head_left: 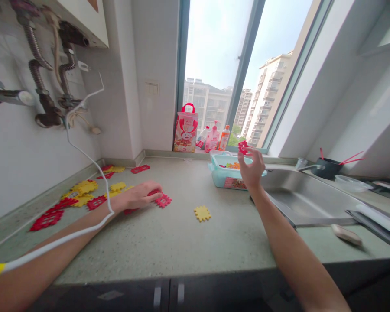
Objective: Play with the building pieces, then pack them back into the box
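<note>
My right hand is raised by the near right side of a light-blue plastic tub. Between its thumb and fingers is a red notched building tile with an open pattern. Orange, green and other coloured pieces show inside the tub. On the counter, my left hand is closed over red tiles, its fingers round one of them; a red tile pokes out at the fingertips. A solid yellow tile lies apart between the two hands.
Red tiles and yellow tiles are spread along the left wall. A white cable crosses over my left forearm. Right of the tub is a steel sink. Bottles and a pink bag line the windowsill.
</note>
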Demonstrator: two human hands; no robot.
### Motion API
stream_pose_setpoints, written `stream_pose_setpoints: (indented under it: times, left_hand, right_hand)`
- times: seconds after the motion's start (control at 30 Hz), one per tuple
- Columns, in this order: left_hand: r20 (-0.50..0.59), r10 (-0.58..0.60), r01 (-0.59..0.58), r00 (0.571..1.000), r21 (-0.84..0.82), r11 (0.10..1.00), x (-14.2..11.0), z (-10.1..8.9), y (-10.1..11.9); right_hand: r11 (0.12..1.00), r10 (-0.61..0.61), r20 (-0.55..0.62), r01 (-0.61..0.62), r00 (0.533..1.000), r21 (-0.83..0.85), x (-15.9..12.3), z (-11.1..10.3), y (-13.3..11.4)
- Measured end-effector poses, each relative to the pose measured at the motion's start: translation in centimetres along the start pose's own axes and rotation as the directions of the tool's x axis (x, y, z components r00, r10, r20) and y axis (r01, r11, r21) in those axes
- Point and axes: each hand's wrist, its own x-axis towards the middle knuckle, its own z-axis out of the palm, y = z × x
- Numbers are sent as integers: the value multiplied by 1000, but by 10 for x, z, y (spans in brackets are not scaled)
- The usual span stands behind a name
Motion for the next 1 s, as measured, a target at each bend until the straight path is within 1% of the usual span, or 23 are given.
stream_pose_setpoints:
  times: [0.03,0.07,0.1,0.13,0.17,0.2,0.27,0.3,0.33,0.37,0.4,0.43,0.47,0.53,0.57,0.6,0.63,0.67,0.7,0.77,0.83,0.9,1.0]
  left_hand:
    - [3,-5,5,1000,-3,1000,0,0,0]
    - [8,-11,11,1000,-6,1000,0,-1,0]
    - [14,-15,15,1000,-9,1000,-1,-2,0]
    - [20,-15,15,1000,-12,1000,-1,-3,0]
    - [27,-10,10,1000,-15,1000,-2,-4,2]
    - [32,-1,2,999,-19,1000,-2,-5,3]
    - [37,20,-19,999,-25,1000,-4,-8,7]
    - [39,31,-30,999,-28,999,-5,-9,9]
    - [40,44,-43,998,-30,999,-6,-10,11]
    - [43,58,-56,997,-30,998,-7,-11,13]
    - [47,72,-70,996,-27,997,-7,-11,14]
    - [52,85,-84,995,-19,996,-7,-10,16]
    - [55,94,-94,994,-7,996,-8,-10,17]
    - [56,97,-99,994,23,995,-8,-8,20]
    - [57,95,-97,994,36,995,-7,-7,22]
    - [60,91,-94,994,47,995,-7,-6,23]
    - [65,87,-91,994,55,994,-7,-5,25]
    - [71,84,-88,994,61,994,-6,-4,26]
    - [75,82,-87,994,65,994,-6,-4,27]
    - [72,84,-89,994,67,994,-5,-2,27]
    - [62,95,-99,994,60,993,-4,1,25]
    - [50,110,-113,993,55,992,-4,5,22]
    - [44,118,-121,992,68,990,-2,9,21]
  right_hand:
    - [999,5,101,-1,995,-36,-1,1,6]
    - [998,8,205,7,979,-70,-3,2,10]
    - [995,9,285,19,958,-97,-3,3,12]
    - [993,10,327,29,945,-114,-4,3,13]
    - [992,6,328,36,944,-121,-3,3,12]
    - [992,-6,303,43,953,-115,-3,3,8]
    - [994,-75,261,92,962,-55,-4,3,-8]
    - [991,-129,269,135,954,-1,-7,4,-20]
    - [981,-193,299,182,934,65,-12,5,-33]
    - [962,-268,354,230,896,145,-20,7,-48]
    - [935,-345,434,267,832,232,-30,10,-63]
    - [907,-414,525,286,744,310,-42,13,-78]
    - [884,-465,609,293,643,365,-54,16,-92]
    - [860,-510,721,264,468,437,-78,24,-113]
    - [850,-526,754,233,394,472,-88,28,-121]
    - [845,-534,774,196,341,497,-96,31,-125]
    - [844,-536,785,157,311,513,-101,34,-127]
    - [847,-529,793,124,303,518,-104,37,-127]
    - [853,-516,799,101,310,512,-105,38,-126]
    - [873,-479,809,90,341,480,-103,40,-120]
    - [887,-455,813,108,363,448,-97,38,-114]
    - [894,-441,807,120,392,431,-89,34,-108]
    - [888,-443,777,103,447,447,-77,26,-102]
